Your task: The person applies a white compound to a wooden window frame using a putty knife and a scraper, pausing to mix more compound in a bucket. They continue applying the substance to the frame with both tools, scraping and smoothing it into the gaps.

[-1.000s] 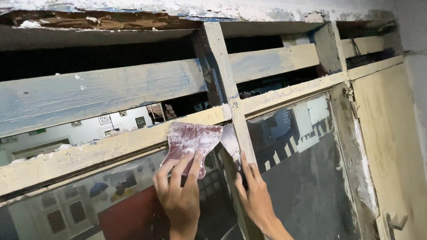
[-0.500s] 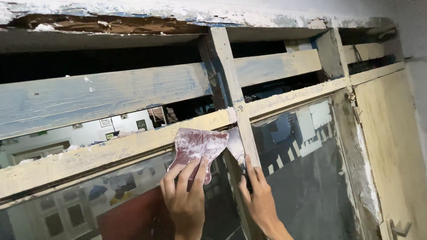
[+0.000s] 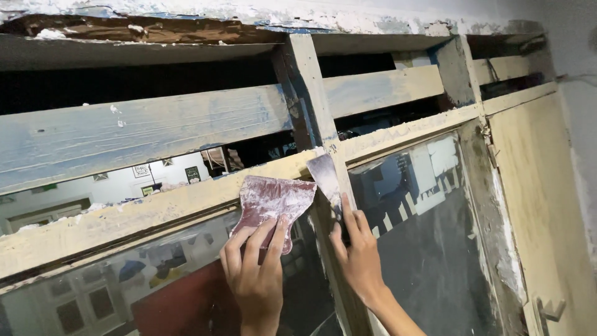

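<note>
In the head view, the left hand (image 3: 258, 274) was raised against an old window frame (image 3: 155, 214), seen from the back. Its fingers (image 3: 252, 239) were spread a little and pressed on the lower edge of a wide scraper blade (image 3: 273, 202), reddish and smeared with pale filler. The thumb was hidden behind the blade, so the hand was clamped on it from both sides. The blade lay flat against the lower horizontal rail of the frame, just left of the vertical post (image 3: 314, 118).

The right hand (image 3: 357, 255) was just beside the left one, its back also to the camera. Its fingers were together and closed around a narrow putty knife (image 3: 326, 180), whose grey blade pointed up and a little left. The tip of this blade touched the place where the post met the horizontal rail. The two blades were near each other, almost touching at the upper corner of the wide one.

The frame had worn blue and cream paint, with bare wood at the top. Under the rail were two glass panes (image 3: 429, 224) with reflections of a room. At the right stood a cream door panel (image 3: 547, 205) with peeling paint along its edge.
</note>
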